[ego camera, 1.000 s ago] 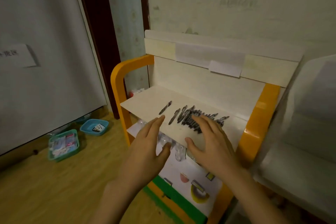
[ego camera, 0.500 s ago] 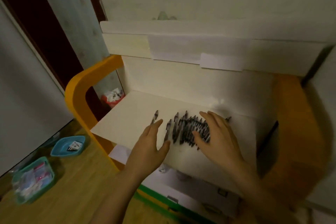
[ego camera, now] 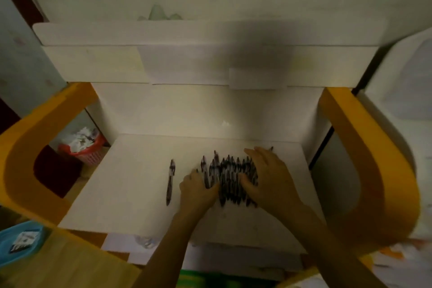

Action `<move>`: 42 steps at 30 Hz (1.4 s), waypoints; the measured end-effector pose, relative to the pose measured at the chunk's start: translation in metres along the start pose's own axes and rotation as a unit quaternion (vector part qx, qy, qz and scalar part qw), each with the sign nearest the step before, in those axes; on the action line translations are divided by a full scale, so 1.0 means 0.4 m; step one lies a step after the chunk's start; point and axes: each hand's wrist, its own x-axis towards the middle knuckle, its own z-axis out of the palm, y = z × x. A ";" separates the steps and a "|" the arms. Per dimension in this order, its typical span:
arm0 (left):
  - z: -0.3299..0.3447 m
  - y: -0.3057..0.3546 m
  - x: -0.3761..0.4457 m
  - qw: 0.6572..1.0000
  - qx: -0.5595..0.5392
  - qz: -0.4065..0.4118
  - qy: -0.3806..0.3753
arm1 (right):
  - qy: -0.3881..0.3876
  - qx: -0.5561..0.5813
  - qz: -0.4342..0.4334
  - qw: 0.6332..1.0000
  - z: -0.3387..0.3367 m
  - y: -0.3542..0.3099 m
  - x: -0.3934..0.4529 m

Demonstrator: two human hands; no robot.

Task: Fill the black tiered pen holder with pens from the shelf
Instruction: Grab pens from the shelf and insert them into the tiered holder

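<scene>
A heap of several black pens (ego camera: 230, 177) lies on the white shelf (ego camera: 131, 184) between the orange side frames. One single pen (ego camera: 170, 181) lies apart to the left of the heap. My left hand (ego camera: 198, 190) is at the heap's left edge, fingers curled down and thumb closed against a few pens. Fingers stretched out, my right hand (ego camera: 268, 177) lies flat over the heap's right side with its thumb pressed into the pens. The black tiered pen holder is not in view.
Orange side frames (ego camera: 374, 170) bound the shelf left and right, and a white back board (ego camera: 187, 63) rises behind it. A red basket (ego camera: 90, 154) of crumpled paper stands on the floor at the left. A blue tray (ego camera: 14, 243) lies at the lower left.
The view has moved closer and now looks down onto the shelf. Both hands have come down onto the heap, and the left hand has slid right from the single pen to the heap's edge.
</scene>
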 end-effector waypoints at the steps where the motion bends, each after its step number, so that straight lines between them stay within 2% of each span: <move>1: 0.002 0.013 0.007 1.000 0.010 -0.003 -0.011 | 0.003 -0.003 0.007 1.000 0.003 -0.001 0.003; 7: 0.030 0.044 0.037 0.999 -0.012 0.053 0.001 | 0.008 -0.009 0.026 1.000 0.024 0.008 0.013; 10: 0.030 0.043 0.058 0.998 -0.020 0.060 -0.019 | 0.011 -0.013 0.030 0.999 0.022 0.016 0.022; 14: 0.026 0.069 0.090 0.997 0.036 0.020 -0.066 | 0.008 -0.018 0.028 0.999 0.021 0.016 0.032; 16: 0.034 0.092 0.093 0.992 0.092 0.024 -0.084 | 0.005 -0.017 0.025 1.000 0.027 0.016 0.039; 19: 0.055 0.103 0.100 0.986 0.141 0.051 -0.072 | 0.003 -0.017 0.021 1.000 0.031 0.021 0.051; 26: 0.062 0.092 0.122 0.981 0.157 0.075 -0.084 | 0.000 -0.011 0.011 1.000 0.023 0.029 0.066; 32: 0.052 0.119 0.132 0.977 0.178 0.060 -0.104 | -0.003 -0.006 0.012 1.000 0.013 0.038 0.071; 42: 0.012 0.124 0.139 0.971 0.197 0.087 -0.105 | 0.032 -0.003 0.003 0.999 -0.018 0.055 0.076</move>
